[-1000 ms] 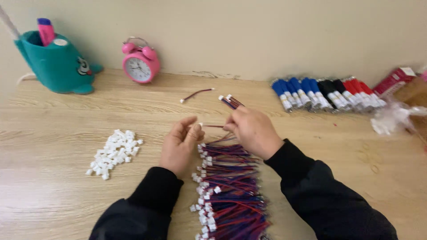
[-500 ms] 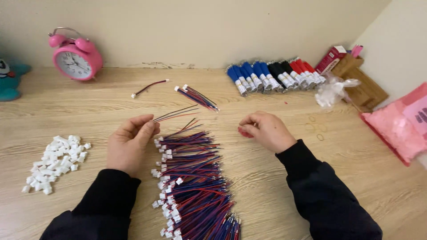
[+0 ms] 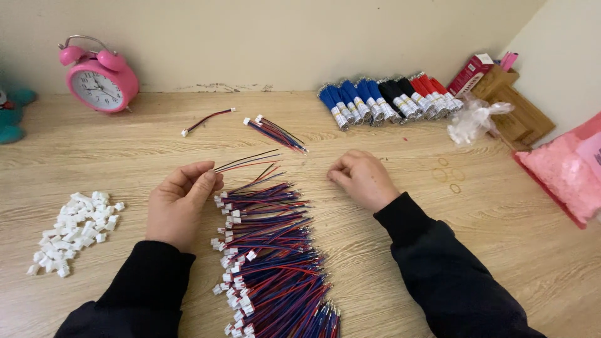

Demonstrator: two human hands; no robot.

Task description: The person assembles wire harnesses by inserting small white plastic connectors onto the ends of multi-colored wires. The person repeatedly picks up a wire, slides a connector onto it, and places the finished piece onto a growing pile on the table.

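Note:
My left hand [image 3: 180,201] pinches the plug end of a thin red-and-black wire lead [image 3: 247,161] that sticks out to the right, just above a long pile of red-and-blue wire leads [image 3: 272,250] with white plugs. My right hand [image 3: 363,178] rests on the wooden table [image 3: 388,125] to the right of the pile, fingers curled in, with nothing visible in it. Beyond the hands lie a small bunch of leads [image 3: 275,133] and a single lead [image 3: 206,120].
A heap of small white plastic plugs [image 3: 74,230] lies at the left. A pink alarm clock [image 3: 100,75] stands at the back left. Bundles of blue, black and red wires [image 3: 388,100] line the back, with a clear bag [image 3: 472,119], wooden box [image 3: 513,103] and pink bag [image 3: 563,172] at right.
The view has swung right. My right hand has left the pile and moved right onto the bare table. My left hand now holds one lead drawn out of the pile.

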